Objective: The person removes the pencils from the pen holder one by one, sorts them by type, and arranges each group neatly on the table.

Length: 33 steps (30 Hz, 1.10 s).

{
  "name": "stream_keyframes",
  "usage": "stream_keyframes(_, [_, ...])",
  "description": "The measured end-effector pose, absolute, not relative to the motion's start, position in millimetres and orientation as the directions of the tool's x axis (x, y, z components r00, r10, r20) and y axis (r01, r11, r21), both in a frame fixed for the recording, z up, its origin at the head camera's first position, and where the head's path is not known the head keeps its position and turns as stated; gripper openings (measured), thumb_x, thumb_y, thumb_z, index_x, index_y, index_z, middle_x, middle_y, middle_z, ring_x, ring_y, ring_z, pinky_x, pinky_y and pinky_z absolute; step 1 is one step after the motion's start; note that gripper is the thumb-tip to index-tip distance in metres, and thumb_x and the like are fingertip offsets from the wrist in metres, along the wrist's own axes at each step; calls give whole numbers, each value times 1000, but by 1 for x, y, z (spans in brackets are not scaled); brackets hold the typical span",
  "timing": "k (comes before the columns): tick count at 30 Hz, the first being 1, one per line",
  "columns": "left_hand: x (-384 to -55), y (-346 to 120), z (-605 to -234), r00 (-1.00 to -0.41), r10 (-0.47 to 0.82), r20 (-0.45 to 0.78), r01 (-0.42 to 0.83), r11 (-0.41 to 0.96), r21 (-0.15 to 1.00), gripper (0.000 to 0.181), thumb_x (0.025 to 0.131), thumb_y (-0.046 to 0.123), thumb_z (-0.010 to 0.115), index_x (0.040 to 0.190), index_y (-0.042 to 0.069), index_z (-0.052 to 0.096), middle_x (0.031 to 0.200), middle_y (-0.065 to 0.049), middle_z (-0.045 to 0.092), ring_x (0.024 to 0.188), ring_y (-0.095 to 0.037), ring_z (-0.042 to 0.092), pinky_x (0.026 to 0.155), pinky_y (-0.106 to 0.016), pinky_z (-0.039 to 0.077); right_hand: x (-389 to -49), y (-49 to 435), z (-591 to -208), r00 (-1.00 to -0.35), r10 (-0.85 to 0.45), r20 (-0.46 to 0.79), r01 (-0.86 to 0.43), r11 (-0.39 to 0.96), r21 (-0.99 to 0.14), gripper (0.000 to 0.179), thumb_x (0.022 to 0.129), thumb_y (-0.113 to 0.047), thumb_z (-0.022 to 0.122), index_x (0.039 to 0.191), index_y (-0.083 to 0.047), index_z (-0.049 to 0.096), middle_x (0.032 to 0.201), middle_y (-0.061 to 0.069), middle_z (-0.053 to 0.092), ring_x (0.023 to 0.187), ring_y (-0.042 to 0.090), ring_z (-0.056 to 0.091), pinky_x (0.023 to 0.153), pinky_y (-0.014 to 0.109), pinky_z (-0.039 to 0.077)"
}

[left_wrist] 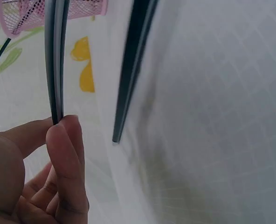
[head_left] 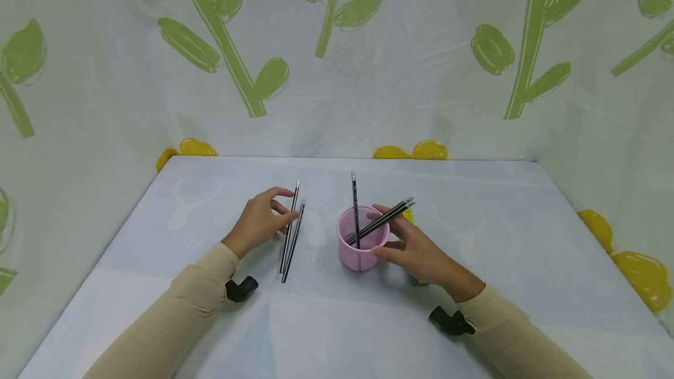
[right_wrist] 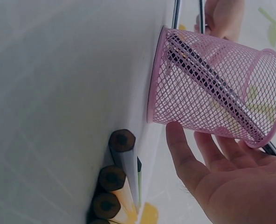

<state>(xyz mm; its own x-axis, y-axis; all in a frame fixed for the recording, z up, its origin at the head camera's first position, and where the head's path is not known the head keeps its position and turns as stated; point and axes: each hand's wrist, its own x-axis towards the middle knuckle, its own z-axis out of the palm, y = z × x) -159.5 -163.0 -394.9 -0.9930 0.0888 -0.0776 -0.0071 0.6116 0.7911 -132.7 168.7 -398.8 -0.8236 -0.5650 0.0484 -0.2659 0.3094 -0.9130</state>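
Left hand (head_left: 259,219), left of centre, pinches black pencils (left_wrist: 57,70); right hand (head_left: 421,254) grips mesh cup (head_left: 350,259). Pencils likely light, stiff; best held mid-shaft.

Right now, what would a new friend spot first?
Probably the pink mesh cup near the head view's middle, held by the right hand, with black pencils poking out. Then more pencils at the left hand, left of the cup, and green plant pictures on the backdrop.

No text is readable; the tabletop (head_left: 368,320) bears faint marks (too pale).
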Motion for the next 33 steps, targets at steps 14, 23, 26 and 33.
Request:
stream_keyframes(14, [-164,-163,-407,-978,109,-178,-55,688,723,51,88,19,77,134,9,55,87,-7,72,53,-14,64,54,-29,56,-133,168,-399,-824,-566,39,-262,320,-910,79,92,-25,73,157,-23,28,157,7,41,150,38,29,106,53,46])
stream_keyframes(23, [-164,-161,-406,-974,115,-193,-53,719,693,53,88,19,78,135,9,55,88,-6,71,54,-14,63,56,-29,55,-134,167,-397,-828,-559,40,-262,323,-910,79,92,-25,74,156,-23,29,156,7,42,150,37,30,106,52,47])
stream_keyframes(26, [-165,-161,-407,-972,114,-207,-61,725,686,53,88,19,78,134,9,55,88,-6,70,55,-14,63,57,-29,55,-134,167,-398,-823,-566,49,-269,312,-911,79,92,-23,74,157,-22,29,156,10,42,149,40,30,105,53,47])
stream_keyframes(33, [-165,-160,-407,-968,119,-220,-64,734,677,52,88,19,78,133,10,55,86,-5,69,55,-15,62,58,-28,53,-133,168,-400,-824,-564,55,-265,297,-917,79,92,-21,73,157,-22,29,156,10,42,150,40,29,106,54,46])
